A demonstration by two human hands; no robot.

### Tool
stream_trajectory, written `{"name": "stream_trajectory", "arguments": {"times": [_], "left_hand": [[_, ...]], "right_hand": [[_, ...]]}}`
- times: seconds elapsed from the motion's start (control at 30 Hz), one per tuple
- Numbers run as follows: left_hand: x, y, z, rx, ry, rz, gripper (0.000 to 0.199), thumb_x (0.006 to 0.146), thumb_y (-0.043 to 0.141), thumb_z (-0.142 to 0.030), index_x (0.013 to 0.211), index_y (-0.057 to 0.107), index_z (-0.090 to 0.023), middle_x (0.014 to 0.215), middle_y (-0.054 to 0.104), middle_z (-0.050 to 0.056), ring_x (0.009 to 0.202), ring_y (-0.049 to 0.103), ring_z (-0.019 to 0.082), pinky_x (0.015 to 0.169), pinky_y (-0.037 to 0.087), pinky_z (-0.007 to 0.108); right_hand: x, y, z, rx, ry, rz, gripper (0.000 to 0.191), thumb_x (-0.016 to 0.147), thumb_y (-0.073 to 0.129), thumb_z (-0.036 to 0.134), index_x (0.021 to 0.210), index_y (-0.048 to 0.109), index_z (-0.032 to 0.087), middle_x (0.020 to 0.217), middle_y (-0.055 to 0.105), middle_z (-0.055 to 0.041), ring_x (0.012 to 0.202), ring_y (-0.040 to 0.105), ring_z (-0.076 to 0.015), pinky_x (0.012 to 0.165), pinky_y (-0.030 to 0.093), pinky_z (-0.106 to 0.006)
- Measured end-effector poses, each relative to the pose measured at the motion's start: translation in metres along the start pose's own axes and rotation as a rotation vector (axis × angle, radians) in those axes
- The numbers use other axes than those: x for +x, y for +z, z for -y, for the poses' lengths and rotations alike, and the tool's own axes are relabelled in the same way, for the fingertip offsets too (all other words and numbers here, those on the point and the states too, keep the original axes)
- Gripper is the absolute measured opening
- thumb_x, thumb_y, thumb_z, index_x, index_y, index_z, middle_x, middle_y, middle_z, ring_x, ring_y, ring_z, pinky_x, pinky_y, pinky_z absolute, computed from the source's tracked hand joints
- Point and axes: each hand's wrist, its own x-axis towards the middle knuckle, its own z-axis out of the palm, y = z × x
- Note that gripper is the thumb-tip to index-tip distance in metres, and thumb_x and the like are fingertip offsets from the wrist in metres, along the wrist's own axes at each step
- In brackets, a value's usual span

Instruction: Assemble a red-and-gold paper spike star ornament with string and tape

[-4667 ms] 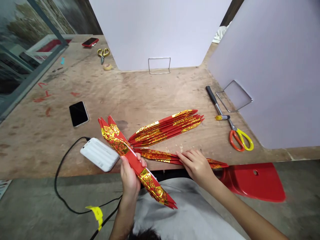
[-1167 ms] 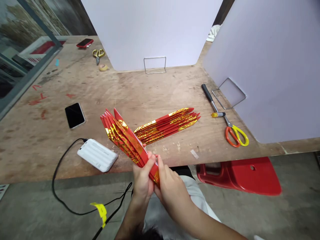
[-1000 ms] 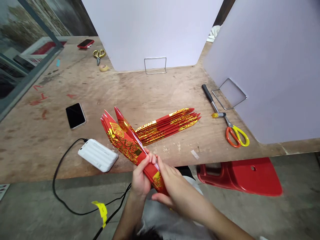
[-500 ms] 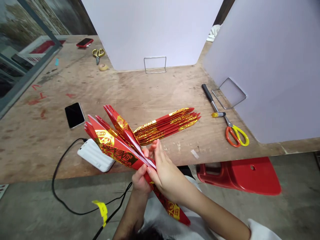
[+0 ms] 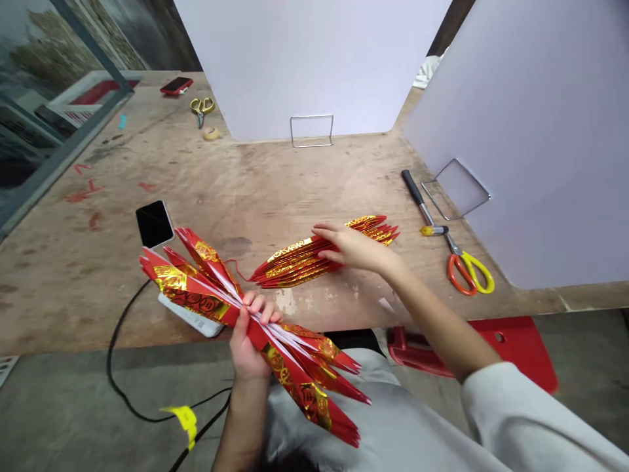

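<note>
Pleated paper bundle [image 5: 304,385], red with gold print and white inner edges: lower centre of the frame, slanting across the table's front edge, both ends fanned out. Left grip [image 5: 251,344]: closed around its middle, thumb on top. Yellow tag [image 5: 187,419] on a black cable, lower left. Red stool [image 5: 521,351], lower right, below the table edge, partly behind the right forearm. White slab-shaped device [image 5: 196,319], left of centre, partly hidden by the held paper. Second bundle [image 5: 289,263], likewise red and gold: lying on the table [image 5: 275,180] at the centre, a thin red string [image 5: 238,271] by its left end. Right grip [image 5: 358,249]: open, fingers extended over this second piece, nothing grasped; contact cannot be told. Phone [image 5: 154,223], dark screen up, left. Scissors [image 5: 469,272], one handle orange, one yellow, right; hammer [image 5: 415,190], black-handled, its head overlapping their blades in view. Tape roll [image 5: 210,134] and gold-handled scissors [image 5: 201,110], upper left; red-edged phone [image 5: 177,86] beyond. White panels [image 5: 314,59], two, upright at upper centre and upper right.
</note>
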Motion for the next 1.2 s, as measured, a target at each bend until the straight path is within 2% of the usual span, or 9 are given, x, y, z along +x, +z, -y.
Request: {"name": "stream_trajectory", "arguments": {"times": [0.07,0.13,0.27,0.4,0.63,0.87,1.03,1.1,1.2], "left_hand": [[-0.001,-0.002,-0.001,-0.009,-0.012,0.003,0.033,0.072,0.073,-0.016,0.084,0.043,-0.021,0.068,0.047,-0.009,0.05,0.047,0.002,0.055,0.043,0.015],[-0.001,-0.004,0.0,0.005,-0.017,-0.018,0.032,0.071,0.072,-0.017,0.083,0.042,-0.021,0.068,0.046,-0.009,0.05,0.046,0.002,0.055,0.042,0.016],[0.0,-0.006,0.003,0.037,-0.018,-0.053,0.032,0.07,0.072,-0.018,0.082,0.043,-0.021,0.066,0.043,-0.009,0.048,0.043,0.002,0.053,0.041,0.016],[0.001,-0.006,0.003,0.028,-0.021,-0.068,0.032,0.07,0.072,-0.018,0.083,0.043,-0.021,0.065,0.042,-0.009,0.049,0.043,0.002,0.053,0.041,0.015],[0.005,-0.007,0.007,0.037,-0.029,-0.116,0.03,0.07,0.072,-0.018,0.085,0.045,-0.02,0.064,0.041,-0.009,0.049,0.043,0.002,0.053,0.04,0.016],[0.006,-0.006,0.011,0.003,-0.051,-0.129,0.033,0.067,0.073,-0.015,0.085,0.046,-0.019,0.062,0.045,-0.01,0.049,0.046,0.001,0.053,0.04,0.016],[0.007,-0.005,0.012,-0.019,-0.066,-0.143,0.033,0.066,0.074,-0.012,0.085,0.048,-0.018,0.062,0.046,-0.01,0.047,0.047,0.002,0.052,0.041,0.017],[0.007,-0.004,0.012,-0.021,-0.07,-0.144,0.032,0.066,0.073,-0.011,0.085,0.048,-0.018,0.062,0.047,-0.01,0.047,0.047,0.002,0.052,0.041,0.017],[0.007,-0.004,0.012,-0.028,-0.077,-0.146,0.031,0.067,0.072,-0.01,0.084,0.048,-0.017,0.062,0.047,-0.009,0.047,0.048,0.002,0.052,0.041,0.018]], "right_hand": [[0.022,-0.006,-0.023,-0.069,-0.006,0.162,0.062,0.08,0.068,0.016,0.138,0.046,0.008,0.143,0.046,-0.0179,0.134,0.043,-0.027,0.111,0.036,-0.037],[0.039,-0.007,-0.037,-0.117,-0.006,0.278,0.063,0.077,0.068,0.012,0.137,0.048,0.008,0.14,0.05,-0.0182,0.128,0.049,-0.0277,0.106,0.04,-0.036],[0.058,-0.007,-0.046,-0.161,0.027,0.36,0.045,0.074,0.068,0.009,0.119,0.065,0.014,0.114,0.067,-0.0129,0.103,0.063,-0.0247,0.088,0.047,-0.032],[0.063,-0.009,-0.051,-0.127,0.064,0.325,0.023,0.076,0.067,0.012,0.098,0.073,0.013,0.093,0.073,-0.0096,0.082,0.065,-0.0199,0.076,0.047,-0.027],[0.052,-0.013,-0.057,-0.124,0.045,0.193,0.023,0.084,0.059,0.016,0.104,0.072,0.014,0.091,0.073,-0.0085,0.079,0.064,-0.0188,0.074,0.045,-0.027],[0.04,0.004,-0.06,-0.286,-0.055,0.109,0.025,0.088,0.056,0.019,0.108,0.07,0.015,0.095,0.073,-0.0115,0.086,0.066,-0.0233,0.076,0.045,-0.031],[0.041,0.011,-0.071,-0.097,-0.137,0.071,0.03,0.093,0.051,0.029,0.113,0.068,0.014,0.111,0.068,-0.0117,0.101,0.063,-0.0223,0.091,0.046,-0.032],[0.044,0.009,-0.074,-0.062,-0.108,0.079,0.031,0.096,0.046,0.027,0.114,0.068,0.014,0.115,0.067,-0.0121,0.103,0.062,-0.0225,0.095,0.045,-0.033],[0.052,0.002,-0.075,-0.021,-0.029,0.159,0.031,0.095,0.045,0.021,0.109,0.071,0.013,0.11,0.069,-0.0125,0.098,0.064,-0.023,0.092,0.046,-0.033]]}}
